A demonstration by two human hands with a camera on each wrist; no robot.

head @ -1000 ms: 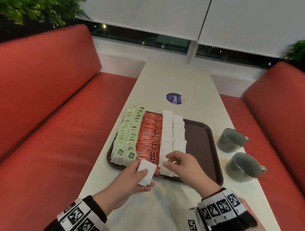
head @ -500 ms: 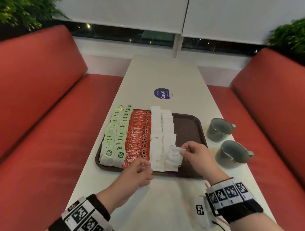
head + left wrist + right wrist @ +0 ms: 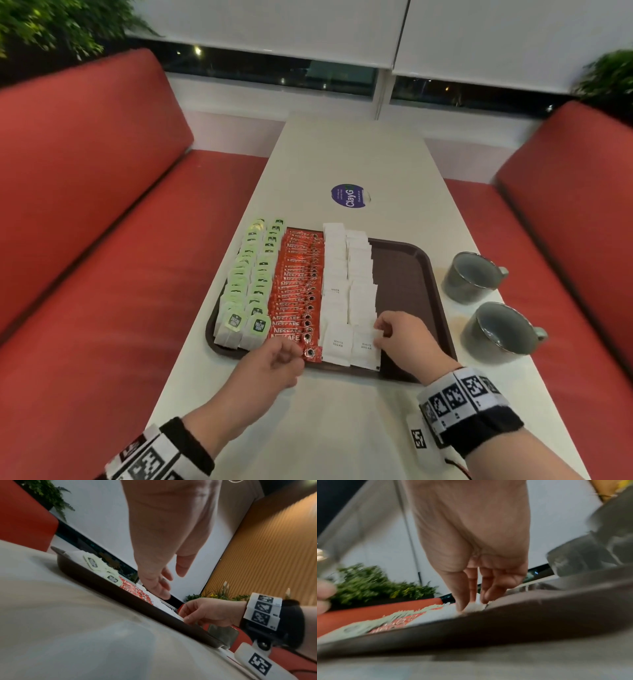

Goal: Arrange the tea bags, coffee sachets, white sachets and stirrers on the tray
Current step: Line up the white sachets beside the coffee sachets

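A brown tray (image 3: 404,284) holds two rows of green-tagged tea bags (image 3: 246,291), a row of red coffee sachets (image 3: 298,291) and two columns of white sachets (image 3: 346,274). My right hand (image 3: 380,330) pinches the right edge of the front white sachet (image 3: 364,349), which lies flat at the near end of the second column. In the right wrist view that hand (image 3: 471,604) points down with the sachet (image 3: 475,607) between thumb and fingers. My left hand (image 3: 291,353) hovers at the tray's front rim (image 3: 120,591), its fingers (image 3: 164,588) relaxed and holding nothing. No stirrers show.
Two grey cups (image 3: 471,277) (image 3: 500,334) stand on the white table right of the tray. A purple round sticker (image 3: 348,195) lies beyond it. Red benches (image 3: 102,274) (image 3: 565,240) flank the table. The tray's right third is bare.
The white sachet went from my left hand to my right, which has laid it at the front of the second white column. My left hand now holds nothing.
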